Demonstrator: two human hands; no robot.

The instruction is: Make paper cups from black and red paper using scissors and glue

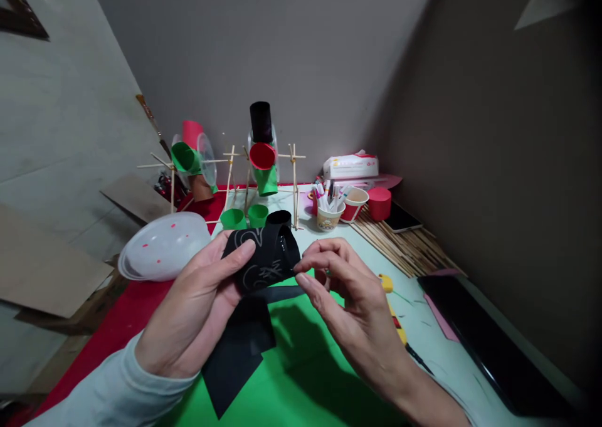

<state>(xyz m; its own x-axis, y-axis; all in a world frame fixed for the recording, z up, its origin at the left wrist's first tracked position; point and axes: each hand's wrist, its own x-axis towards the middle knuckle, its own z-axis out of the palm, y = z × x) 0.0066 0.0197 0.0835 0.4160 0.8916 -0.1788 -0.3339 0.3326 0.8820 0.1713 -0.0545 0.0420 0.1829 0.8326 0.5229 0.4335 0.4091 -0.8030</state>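
My left hand (192, 308) is wrapped around a cup covered in black paper (263, 264), its thumb on top. The cup lies on its side with its open end to the right, and pale curling lines mark the paper. My right hand (352, 295) is at that open end. Its thumb and index finger are pinched together right by the rim; anything between them is too small to make out. Below the cup, pieces of black paper (239, 339) rest on a green sheet (282, 383).
Behind stand stick frames (295, 182) carrying coloured cups, with green cups (258, 216) in front. A pen cup (330, 215), sticks (390, 245), a yellow glue gun (386, 283) and a long black object (489, 345) are right. Plastic lids (164, 245) sit left.
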